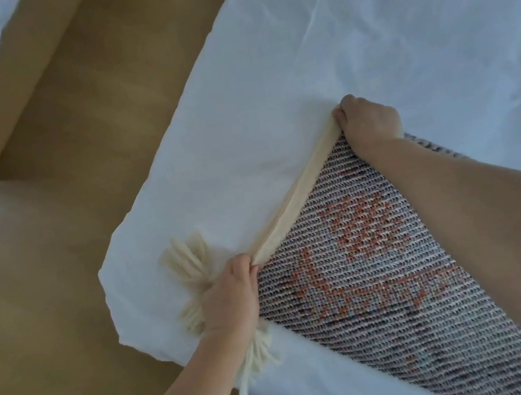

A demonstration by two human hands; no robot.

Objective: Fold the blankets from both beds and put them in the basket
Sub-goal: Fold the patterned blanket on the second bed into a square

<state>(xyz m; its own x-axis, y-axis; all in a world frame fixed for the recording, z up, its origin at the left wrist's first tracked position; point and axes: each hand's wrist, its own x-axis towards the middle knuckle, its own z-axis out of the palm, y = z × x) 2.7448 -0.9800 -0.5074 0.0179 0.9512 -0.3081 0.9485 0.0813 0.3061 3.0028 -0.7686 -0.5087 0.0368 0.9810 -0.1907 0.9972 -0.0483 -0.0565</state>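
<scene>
Left hand (231,298) & right hand (367,119) each pinched shut on cream hem of woven grey-and-red tasselled blanket (376,267), lying at white bed (299,68) corner nr edge; soft, floppy, prob. light—grip at hem corners.

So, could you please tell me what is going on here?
A person is folding a woven blanket on a white bed. The left hand and right hand each pinch one end of its cream border, with the tassels lying beside the left grip. No basket is in view.
</scene>
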